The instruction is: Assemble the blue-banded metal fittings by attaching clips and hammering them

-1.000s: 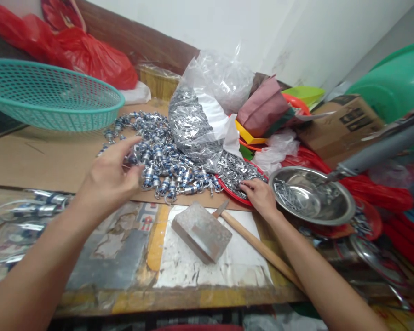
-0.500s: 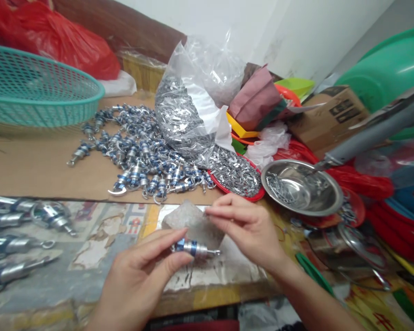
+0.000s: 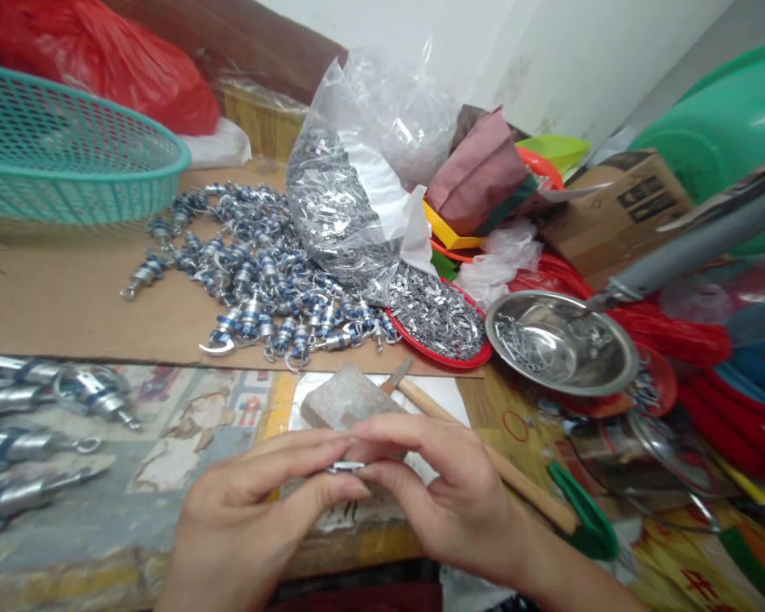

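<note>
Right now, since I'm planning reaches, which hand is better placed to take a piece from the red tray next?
Probably the right hand: the red tray lies nearer to it than to the left hand. Both hands meet at a metal part, though.

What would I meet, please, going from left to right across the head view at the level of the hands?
Blue-and-silver metal pieces, left hand, right hand, wooden handle's near end, green item.

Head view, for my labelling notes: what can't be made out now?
In the head view:
Metal piece: mostly hidden by the left hand and right hand.
Block: near corner, behind the right hand.
Basket: cut off by the picture's left edge.
Clips: too small to count.
</note>
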`<move>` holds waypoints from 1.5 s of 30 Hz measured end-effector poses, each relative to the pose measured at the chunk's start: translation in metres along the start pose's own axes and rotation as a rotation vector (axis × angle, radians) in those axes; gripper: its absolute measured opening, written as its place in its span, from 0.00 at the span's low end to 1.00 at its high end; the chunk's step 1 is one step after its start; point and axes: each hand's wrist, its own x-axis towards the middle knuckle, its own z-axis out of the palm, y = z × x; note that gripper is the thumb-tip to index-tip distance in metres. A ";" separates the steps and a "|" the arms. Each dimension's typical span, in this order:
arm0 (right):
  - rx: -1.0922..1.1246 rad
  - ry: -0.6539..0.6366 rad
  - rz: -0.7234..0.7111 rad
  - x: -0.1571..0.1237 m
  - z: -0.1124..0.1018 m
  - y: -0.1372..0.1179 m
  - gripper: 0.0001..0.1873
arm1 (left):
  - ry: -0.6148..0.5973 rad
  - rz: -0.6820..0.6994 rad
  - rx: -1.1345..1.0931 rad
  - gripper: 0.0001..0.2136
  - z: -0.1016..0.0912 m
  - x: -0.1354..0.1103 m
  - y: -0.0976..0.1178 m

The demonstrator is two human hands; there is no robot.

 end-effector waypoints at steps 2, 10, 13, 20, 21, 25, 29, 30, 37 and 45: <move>-0.025 -0.012 -0.041 -0.003 0.000 -0.002 0.17 | -0.012 -0.048 -0.033 0.08 -0.001 0.000 0.000; -0.237 -0.006 -0.173 -0.016 -0.002 -0.001 0.09 | -0.195 -0.127 -0.302 0.04 -0.009 0.008 -0.015; -0.351 -0.021 -0.407 -0.017 -0.004 0.004 0.12 | -0.221 -0.146 -0.355 0.05 -0.008 0.005 -0.009; -0.419 -0.081 -0.340 -0.013 -0.006 0.001 0.11 | -0.256 -0.001 -0.098 0.06 -0.016 0.008 -0.008; -0.414 -0.059 -0.329 -0.013 -0.005 0.000 0.11 | -0.265 0.026 -0.075 0.06 -0.017 0.010 -0.010; -0.319 0.016 -0.234 -0.015 0.000 0.000 0.09 | -0.230 0.050 -0.088 0.04 -0.012 0.009 -0.014; -0.124 0.065 -0.062 -0.016 0.006 -0.003 0.08 | 0.029 -0.149 -0.233 0.07 0.001 -0.005 -0.012; -0.080 0.081 -0.022 -0.016 0.006 -0.005 0.07 | 0.037 -0.173 -0.308 0.13 0.004 -0.008 -0.012; -0.173 -0.122 0.253 0.002 -0.021 0.023 0.08 | -0.130 -0.244 -0.457 0.28 0.005 -0.006 -0.017; -0.935 -0.132 0.651 0.027 -0.074 0.141 0.09 | -0.301 -0.289 -0.486 0.33 0.005 -0.003 -0.019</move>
